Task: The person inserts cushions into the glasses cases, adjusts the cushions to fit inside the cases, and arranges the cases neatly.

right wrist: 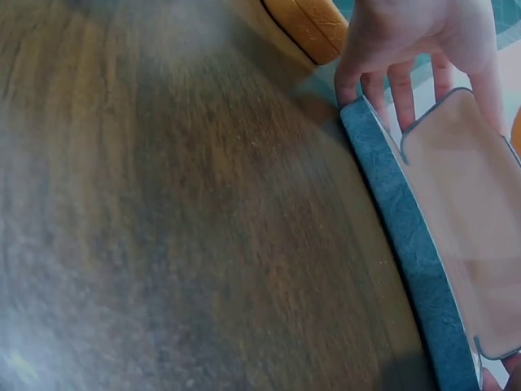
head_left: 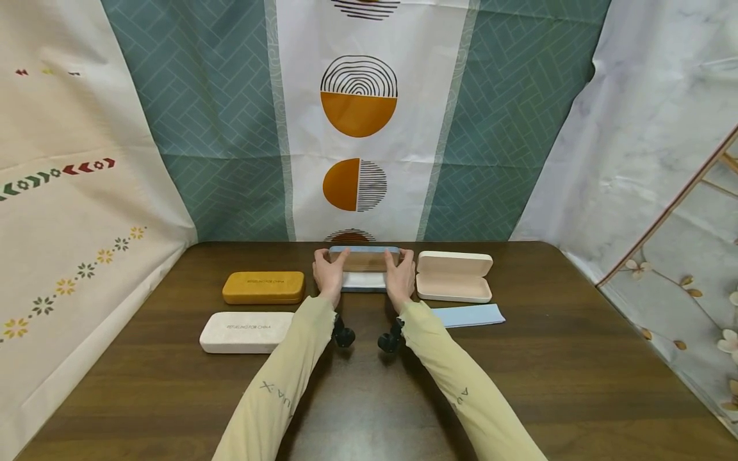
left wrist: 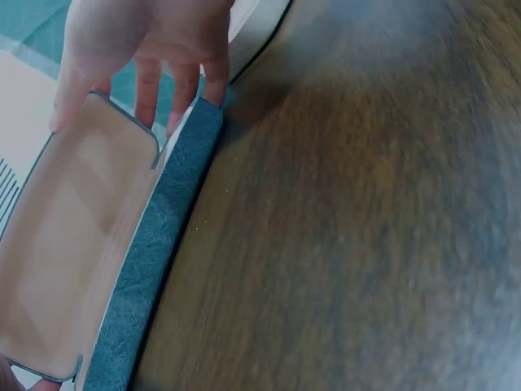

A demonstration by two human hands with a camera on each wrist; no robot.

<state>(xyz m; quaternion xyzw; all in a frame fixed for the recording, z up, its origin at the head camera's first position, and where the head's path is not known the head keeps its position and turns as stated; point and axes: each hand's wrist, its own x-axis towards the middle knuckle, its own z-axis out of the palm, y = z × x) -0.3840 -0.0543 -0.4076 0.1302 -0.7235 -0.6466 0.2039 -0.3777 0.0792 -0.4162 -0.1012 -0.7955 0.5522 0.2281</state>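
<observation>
A blue glasses case stands with its lid up at the table's far edge. Its lid lining looks tan, and the bottom part shows white inside. My left hand grips the left end, thumb on the inner face of the lid and fingers behind. At the other end my right hand holds it the same way. In the left wrist view the right hand spans from the lid edge to the bottom part's corner. The right wrist view shows the left hand likewise across lid and base.
Left of the hands lie a closed yellow glasses case and a closed white one. To the right stands a cream glasses case with its lid up. A folded light blue cloth lies before it. A patterned curtain hangs behind the table.
</observation>
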